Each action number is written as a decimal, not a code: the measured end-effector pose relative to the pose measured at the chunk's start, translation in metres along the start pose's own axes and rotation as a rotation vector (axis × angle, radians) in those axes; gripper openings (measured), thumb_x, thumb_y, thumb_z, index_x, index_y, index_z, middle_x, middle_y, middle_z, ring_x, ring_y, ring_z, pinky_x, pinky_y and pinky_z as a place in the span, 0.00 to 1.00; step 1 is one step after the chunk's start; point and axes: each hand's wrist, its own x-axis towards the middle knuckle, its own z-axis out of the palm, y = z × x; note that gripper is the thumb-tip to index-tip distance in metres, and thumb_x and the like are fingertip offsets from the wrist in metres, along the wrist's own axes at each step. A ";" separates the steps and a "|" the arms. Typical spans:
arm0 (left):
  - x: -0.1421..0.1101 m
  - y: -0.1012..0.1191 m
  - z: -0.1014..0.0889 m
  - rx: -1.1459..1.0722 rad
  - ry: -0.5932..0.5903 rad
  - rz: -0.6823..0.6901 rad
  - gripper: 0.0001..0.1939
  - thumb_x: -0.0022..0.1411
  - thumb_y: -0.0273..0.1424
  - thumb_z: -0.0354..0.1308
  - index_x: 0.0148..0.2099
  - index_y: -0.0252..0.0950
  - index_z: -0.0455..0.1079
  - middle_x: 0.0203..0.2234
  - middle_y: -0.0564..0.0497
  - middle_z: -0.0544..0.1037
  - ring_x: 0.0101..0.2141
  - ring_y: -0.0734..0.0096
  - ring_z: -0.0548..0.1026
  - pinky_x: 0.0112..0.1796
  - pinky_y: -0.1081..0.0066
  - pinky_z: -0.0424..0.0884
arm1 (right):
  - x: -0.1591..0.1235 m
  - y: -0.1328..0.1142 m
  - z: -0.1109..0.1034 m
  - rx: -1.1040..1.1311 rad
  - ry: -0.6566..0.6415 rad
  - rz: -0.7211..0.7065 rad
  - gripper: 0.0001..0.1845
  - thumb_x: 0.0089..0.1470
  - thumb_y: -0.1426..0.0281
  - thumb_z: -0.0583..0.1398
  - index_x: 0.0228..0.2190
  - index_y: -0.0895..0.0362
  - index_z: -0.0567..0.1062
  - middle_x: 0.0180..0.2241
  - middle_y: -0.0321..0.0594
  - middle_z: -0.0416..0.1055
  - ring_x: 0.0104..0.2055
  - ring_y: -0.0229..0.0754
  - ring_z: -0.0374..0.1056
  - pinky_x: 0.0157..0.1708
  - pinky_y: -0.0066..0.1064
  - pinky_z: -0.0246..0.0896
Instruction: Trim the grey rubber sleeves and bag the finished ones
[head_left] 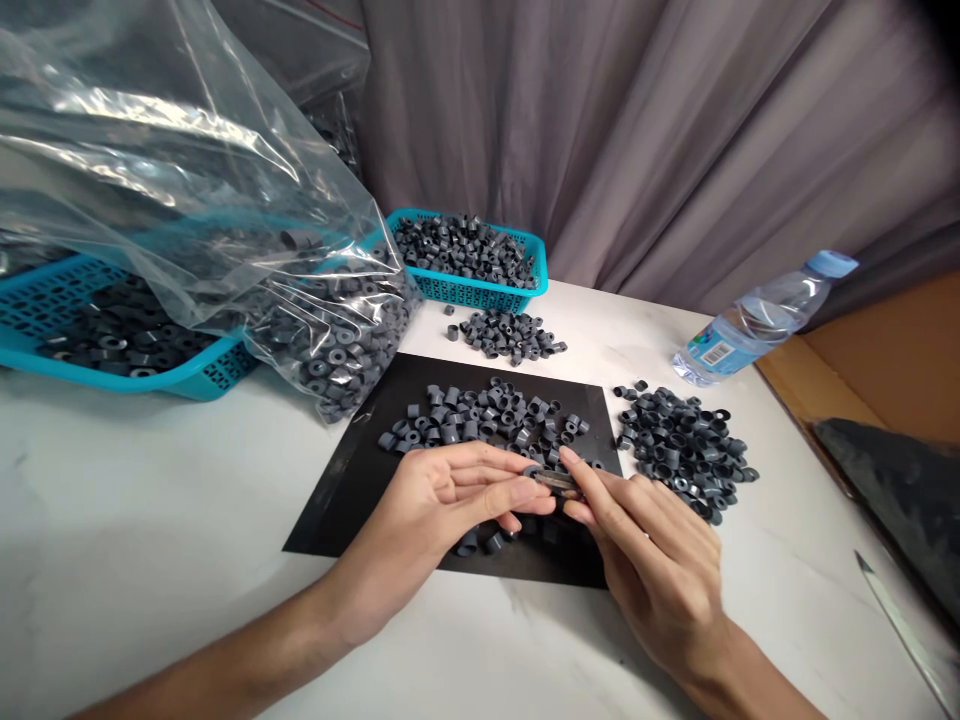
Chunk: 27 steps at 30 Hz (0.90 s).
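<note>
Head view: left grip [431, 500] on piece [531, 471], right grip [664, 550] on tool [556, 482], inside mat [345, 490] edges

Seemingly a small workshop: grey parts [673, 442] in heaps, turquoise baskets [472, 291] and a clear bag [341, 345].

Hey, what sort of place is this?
Probably a tabletop workstation for handling small components: small dark-gray parts are heaped on a black mat, and more are in a clear plastic bag and a blue basket.

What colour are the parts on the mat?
The parts are dark grey; the head view shows them best.
</note>
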 end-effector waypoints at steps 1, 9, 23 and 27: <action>0.000 0.000 0.000 0.001 -0.002 0.001 0.10 0.62 0.33 0.69 0.44 0.34 0.79 0.37 0.47 0.87 0.38 0.71 0.84 0.37 0.79 0.76 | 0.000 0.000 0.000 -0.001 0.001 -0.001 0.30 0.63 0.81 0.61 0.65 0.63 0.66 0.38 0.44 0.77 0.34 0.38 0.66 0.34 0.31 0.60; 0.000 -0.002 -0.001 -0.001 -0.012 0.000 0.10 0.62 0.33 0.69 0.44 0.34 0.79 0.36 0.47 0.87 0.38 0.71 0.84 0.37 0.78 0.75 | 0.000 0.000 -0.001 -0.013 0.002 0.002 0.29 0.64 0.80 0.61 0.64 0.63 0.66 0.39 0.44 0.78 0.34 0.38 0.67 0.34 0.31 0.59; 0.000 -0.002 0.000 -0.007 -0.023 -0.007 0.10 0.62 0.32 0.69 0.44 0.32 0.78 0.36 0.46 0.87 0.37 0.72 0.83 0.36 0.80 0.75 | 0.001 0.000 -0.002 -0.029 0.000 -0.009 0.28 0.64 0.80 0.61 0.64 0.63 0.67 0.38 0.44 0.78 0.33 0.38 0.66 0.33 0.32 0.57; 0.001 -0.002 0.000 0.000 -0.025 -0.005 0.11 0.62 0.33 0.69 0.44 0.33 0.78 0.36 0.47 0.87 0.37 0.73 0.83 0.35 0.81 0.74 | 0.000 0.001 -0.002 -0.034 -0.007 -0.008 0.29 0.63 0.80 0.62 0.64 0.63 0.67 0.38 0.44 0.78 0.33 0.38 0.65 0.33 0.32 0.56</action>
